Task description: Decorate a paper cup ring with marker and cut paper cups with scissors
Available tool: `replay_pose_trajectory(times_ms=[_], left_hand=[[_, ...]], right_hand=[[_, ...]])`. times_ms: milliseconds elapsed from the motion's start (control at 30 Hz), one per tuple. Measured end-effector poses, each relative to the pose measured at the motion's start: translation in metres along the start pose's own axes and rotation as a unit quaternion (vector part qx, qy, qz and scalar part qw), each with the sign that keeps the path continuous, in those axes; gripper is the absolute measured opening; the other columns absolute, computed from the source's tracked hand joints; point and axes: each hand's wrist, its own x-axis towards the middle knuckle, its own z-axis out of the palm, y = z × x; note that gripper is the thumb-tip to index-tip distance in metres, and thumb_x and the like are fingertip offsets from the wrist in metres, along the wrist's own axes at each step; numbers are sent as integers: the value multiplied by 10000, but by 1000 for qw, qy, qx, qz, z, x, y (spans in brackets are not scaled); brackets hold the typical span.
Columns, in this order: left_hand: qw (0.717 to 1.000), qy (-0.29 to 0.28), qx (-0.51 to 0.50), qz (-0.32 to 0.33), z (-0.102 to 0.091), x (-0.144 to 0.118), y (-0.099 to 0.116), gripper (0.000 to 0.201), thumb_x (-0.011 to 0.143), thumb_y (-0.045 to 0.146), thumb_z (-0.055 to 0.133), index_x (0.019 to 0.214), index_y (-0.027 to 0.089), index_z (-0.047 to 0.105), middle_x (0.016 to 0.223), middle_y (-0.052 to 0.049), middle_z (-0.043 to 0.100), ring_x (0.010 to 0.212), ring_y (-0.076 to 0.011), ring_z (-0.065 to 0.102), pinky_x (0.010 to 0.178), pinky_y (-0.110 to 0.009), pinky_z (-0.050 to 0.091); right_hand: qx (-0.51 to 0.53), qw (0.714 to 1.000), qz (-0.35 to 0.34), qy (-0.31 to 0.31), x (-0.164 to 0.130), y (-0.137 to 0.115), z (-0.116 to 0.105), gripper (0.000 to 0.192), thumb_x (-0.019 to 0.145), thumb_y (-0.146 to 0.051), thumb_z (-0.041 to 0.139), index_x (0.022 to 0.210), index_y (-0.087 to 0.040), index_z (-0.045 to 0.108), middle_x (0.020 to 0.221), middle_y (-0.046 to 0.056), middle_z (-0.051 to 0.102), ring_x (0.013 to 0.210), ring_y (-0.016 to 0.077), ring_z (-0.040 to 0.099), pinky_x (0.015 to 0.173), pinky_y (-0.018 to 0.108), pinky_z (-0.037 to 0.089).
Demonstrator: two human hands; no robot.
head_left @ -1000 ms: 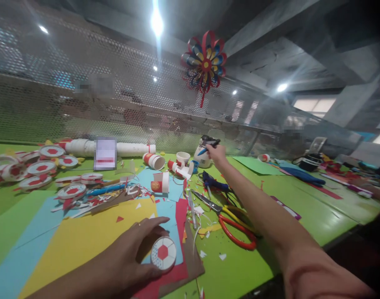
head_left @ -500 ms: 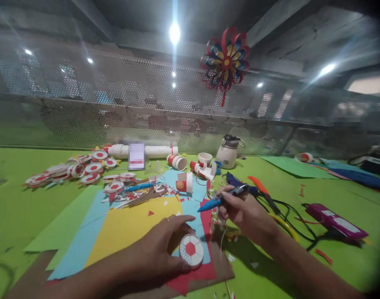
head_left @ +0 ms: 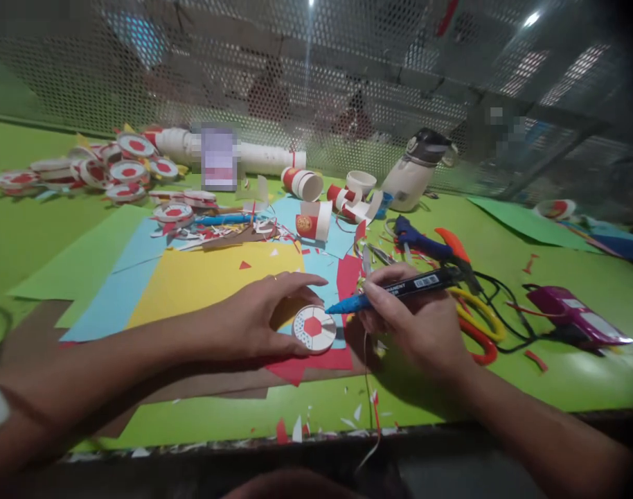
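A small white disc with a red hexagon in its middle and thin lines running out to the rim lies on the coloured paper. Blue dots fill some of its left-hand sections. My left hand curves around its left side, thumb at the lower edge and fingers at the upper edge. Between the thumb and fingers of my right hand is a blue-tipped permanent marker. Its tip is at the disc's upper right edge; whether it touches cannot be made out.
Yellow paper lies left of the disc, with scraps behind. Finished-looking red-and-white discs are piled at back left. Cut paper cups, a flask, a glue gun, orange-and-yellow-handled scissors and a purple box stand around.
The view has tilted down, bringing the table's front edge in. My right hand has brought the marker tip to the disc's edge. My left hand stays at the disc.
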Motion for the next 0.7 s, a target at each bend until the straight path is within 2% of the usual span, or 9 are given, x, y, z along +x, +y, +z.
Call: replay_pose_trajectory(times_ms=[200,333,533,700], left_hand=[[1000,0,2,31,1,1,-4,761,720,364,770,1378,257,403,1252,-56,623,1153,-237,585,998,-380,458],[1000,-2,12,28,1,1,-4,746,735,367,762,1378,261,398,1252,-56,619,1150,-230,585,991,-378,460],[1000,-9,9,25,0,2,-4,772,725,371,771,1386,266,387,1283,-46,596,1182,-225,559,1008,-374,441],[1000,-13,4,15,-1,2,0,769,719,357,776,1378,252,395,1275,-54,592,1166,-222,561,991,-360,448]], right_hand=[[-90,996,-18,-11,-2,-2,4,102,858,-292,644,815,-211,601,536,-51,581,448,103,539,446,219,437],[-124,991,-49,-9,-2,-2,5,75,855,-262,636,805,-214,608,584,-50,584,459,88,525,463,219,437],[-83,995,-20,-45,-4,-2,9,62,858,-256,630,831,-205,607,583,-55,585,447,89,532,437,218,436],[-98,993,-27,-60,-4,-2,13,44,855,-224,612,822,-195,605,593,-46,581,465,91,529,449,226,435]])
